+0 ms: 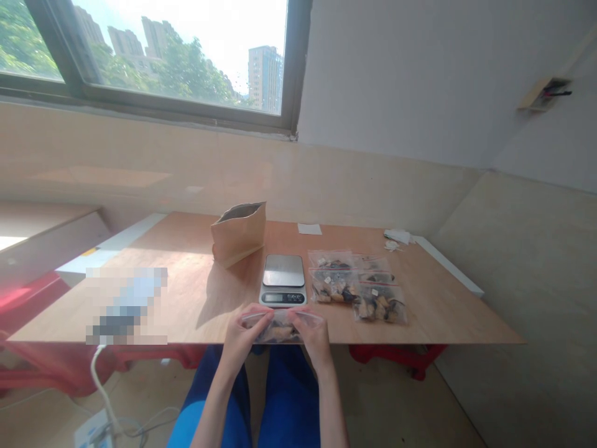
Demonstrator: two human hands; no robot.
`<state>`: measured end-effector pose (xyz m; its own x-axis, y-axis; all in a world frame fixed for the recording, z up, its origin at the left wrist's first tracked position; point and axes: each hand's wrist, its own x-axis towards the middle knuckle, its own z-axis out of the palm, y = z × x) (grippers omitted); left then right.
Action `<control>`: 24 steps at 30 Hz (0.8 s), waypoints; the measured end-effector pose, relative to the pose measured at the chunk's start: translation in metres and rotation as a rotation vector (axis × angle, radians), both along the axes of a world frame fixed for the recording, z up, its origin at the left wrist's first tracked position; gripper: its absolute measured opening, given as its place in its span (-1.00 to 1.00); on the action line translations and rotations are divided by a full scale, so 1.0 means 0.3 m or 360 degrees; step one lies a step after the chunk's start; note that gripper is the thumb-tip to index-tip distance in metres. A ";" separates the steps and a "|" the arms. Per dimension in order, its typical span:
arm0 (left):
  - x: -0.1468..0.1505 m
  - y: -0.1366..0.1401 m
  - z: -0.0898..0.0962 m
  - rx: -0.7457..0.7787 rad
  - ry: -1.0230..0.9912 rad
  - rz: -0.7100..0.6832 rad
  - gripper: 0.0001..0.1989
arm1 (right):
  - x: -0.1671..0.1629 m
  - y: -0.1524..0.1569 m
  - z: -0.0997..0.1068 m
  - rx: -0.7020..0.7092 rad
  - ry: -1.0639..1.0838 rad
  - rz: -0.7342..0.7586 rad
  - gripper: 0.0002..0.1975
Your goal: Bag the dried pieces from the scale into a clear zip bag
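Both of my hands hold one clear zip bag (281, 328) with brownish pieces inside, at the near edge of the wooden table (186, 292). My left hand (243, 339) pinches the bag's left top edge. My right hand (313, 336) pinches its right top edge. Just behind the bag sits a small digital scale (283, 279) with a bare steel platform. To the right of the scale lie several filled clear bags (354, 287). A brown paper pouch (239, 232) stands open behind and left of the scale.
A white slip of paper (310, 229) and small white scraps (397, 237) lie at the table's far side. A blurred patch (127, 305) covers something at the near left. A white cable (105, 398) hangs to the floor. Red stools stand under the table.
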<state>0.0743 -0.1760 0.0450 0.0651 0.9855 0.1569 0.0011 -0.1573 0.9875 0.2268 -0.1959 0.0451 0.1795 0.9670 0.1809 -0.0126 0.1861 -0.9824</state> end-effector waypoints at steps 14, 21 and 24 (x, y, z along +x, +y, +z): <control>-0.002 -0.003 0.013 0.0012 0.0043 -0.0023 -0.76 | -0.011 0.000 -0.008 0.0040 -0.0001 -0.0027 -0.82; 0.001 -0.007 0.031 0.0147 0.0094 -0.0097 -0.81 | -0.028 -0.002 0.003 0.0171 -0.0054 0.0049 -0.85; 0.009 -0.012 0.034 0.0174 0.0086 -0.0094 -0.83 | -0.034 -0.003 0.003 0.0209 -0.0094 0.0010 -0.87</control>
